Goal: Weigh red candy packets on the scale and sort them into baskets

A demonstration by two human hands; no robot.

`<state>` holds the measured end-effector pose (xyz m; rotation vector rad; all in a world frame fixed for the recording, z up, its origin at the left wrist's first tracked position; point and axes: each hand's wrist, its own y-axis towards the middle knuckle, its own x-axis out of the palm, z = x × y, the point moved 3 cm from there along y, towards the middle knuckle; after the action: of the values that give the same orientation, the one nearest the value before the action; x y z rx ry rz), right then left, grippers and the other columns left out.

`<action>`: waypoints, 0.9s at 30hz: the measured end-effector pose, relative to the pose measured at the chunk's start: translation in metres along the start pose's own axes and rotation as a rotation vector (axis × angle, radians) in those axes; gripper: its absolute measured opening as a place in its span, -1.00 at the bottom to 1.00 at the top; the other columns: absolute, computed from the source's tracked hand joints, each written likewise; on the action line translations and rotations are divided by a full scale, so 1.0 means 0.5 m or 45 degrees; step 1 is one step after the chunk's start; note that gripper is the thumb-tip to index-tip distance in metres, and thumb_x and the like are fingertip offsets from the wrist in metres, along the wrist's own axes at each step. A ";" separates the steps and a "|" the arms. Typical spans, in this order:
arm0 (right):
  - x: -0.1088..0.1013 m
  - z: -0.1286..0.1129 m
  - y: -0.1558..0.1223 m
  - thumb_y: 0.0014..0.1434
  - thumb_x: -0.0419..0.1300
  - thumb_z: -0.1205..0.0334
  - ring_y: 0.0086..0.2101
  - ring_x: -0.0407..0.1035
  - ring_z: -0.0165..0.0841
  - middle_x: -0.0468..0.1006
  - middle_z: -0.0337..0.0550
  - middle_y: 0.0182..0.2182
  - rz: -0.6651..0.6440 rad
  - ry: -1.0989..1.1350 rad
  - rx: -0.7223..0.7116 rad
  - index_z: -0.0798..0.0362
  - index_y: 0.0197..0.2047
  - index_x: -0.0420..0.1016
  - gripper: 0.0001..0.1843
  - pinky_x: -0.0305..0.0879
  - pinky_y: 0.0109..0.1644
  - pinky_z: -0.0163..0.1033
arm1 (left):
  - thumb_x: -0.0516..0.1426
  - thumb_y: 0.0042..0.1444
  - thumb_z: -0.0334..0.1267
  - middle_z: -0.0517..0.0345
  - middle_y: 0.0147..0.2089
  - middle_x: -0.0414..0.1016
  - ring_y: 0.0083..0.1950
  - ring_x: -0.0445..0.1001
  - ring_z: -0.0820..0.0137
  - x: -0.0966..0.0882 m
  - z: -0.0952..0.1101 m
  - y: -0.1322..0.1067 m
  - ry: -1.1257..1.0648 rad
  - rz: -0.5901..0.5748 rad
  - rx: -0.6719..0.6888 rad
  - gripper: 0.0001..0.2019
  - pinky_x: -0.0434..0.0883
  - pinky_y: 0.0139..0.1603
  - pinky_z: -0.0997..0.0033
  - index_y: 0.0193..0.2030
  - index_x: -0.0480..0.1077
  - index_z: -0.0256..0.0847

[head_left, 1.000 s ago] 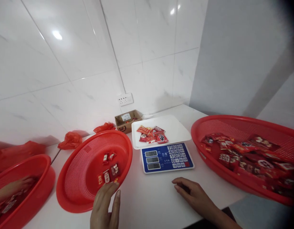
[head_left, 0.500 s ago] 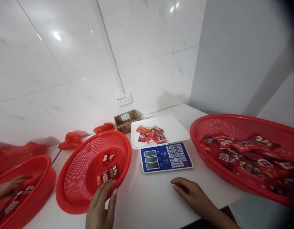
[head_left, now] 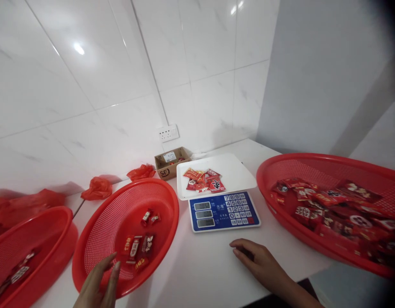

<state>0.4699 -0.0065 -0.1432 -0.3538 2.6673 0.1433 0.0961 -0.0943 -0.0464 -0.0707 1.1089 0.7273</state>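
My left hand (head_left: 98, 284) is at the bottom edge of the view, fingers apart, over the near rim of a round red mesh basket (head_left: 98, 244). It holds nothing I can see. Several wrapped red candy packets (head_left: 136, 248) lie inside that basket. My right hand (head_left: 261, 265) rests palm down on the white table (head_left: 191, 273), next to a blue-keypad digital scale (head_left: 225, 211). A white tray (head_left: 236, 171) on the scale carries several red packets (head_left: 202, 179). Nearest my right hand is the scale's front edge.
A large red mesh basket (head_left: 281, 167) heaped with red packets (head_left: 332, 209) sits at right. A red basin (head_left: 40, 244) with a few packets stands at far left. Behind are red plastic bags (head_left: 99, 188), a cardboard box (head_left: 168, 166) and a wall socket (head_left: 168, 133).
My left hand has moved left and down along the basket's near rim, and the packets inside have shifted. Another person's hand has left the far-left basin. My right hand has not moved.
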 end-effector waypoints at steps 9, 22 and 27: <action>0.003 0.007 0.002 0.14 0.04 0.03 -0.28 0.45 -0.27 0.58 -0.15 -0.30 0.004 -0.009 -0.023 0.00 -0.23 0.48 -0.71 0.37 -0.17 -0.23 | -0.10 -0.02 0.20 0.09 -0.02 0.48 -0.39 0.49 0.30 -0.014 -0.045 0.038 0.083 -0.052 -0.106 -0.49 0.43 -0.28 0.24 -0.08 0.36 -0.04; 0.004 0.002 0.003 0.13 0.03 0.06 -0.30 0.45 -0.29 0.58 -0.18 -0.34 0.016 -0.037 -0.011 -0.01 -0.25 0.48 -0.72 0.36 -0.21 -0.25 | -0.21 0.10 0.08 -0.03 0.01 0.47 0.00 0.43 0.13 -0.008 -0.026 0.084 0.176 -0.063 -0.095 -0.48 0.37 -0.15 0.24 -0.06 0.37 -0.16; 0.004 0.003 0.001 0.14 0.03 0.05 -0.29 0.45 -0.29 0.57 -0.18 -0.33 0.019 -0.029 -0.013 -0.01 -0.23 0.47 -0.72 0.36 -0.19 -0.24 | -0.22 0.17 0.01 -0.06 -0.07 0.52 -0.06 0.47 0.13 0.008 -0.002 0.106 0.241 -0.002 -0.043 -0.50 0.37 -0.22 0.28 -0.04 0.39 -0.20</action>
<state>0.4684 -0.0062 -0.1455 -0.3333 2.6482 0.1644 0.0661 -0.0519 -0.0343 -0.1718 1.2765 0.7492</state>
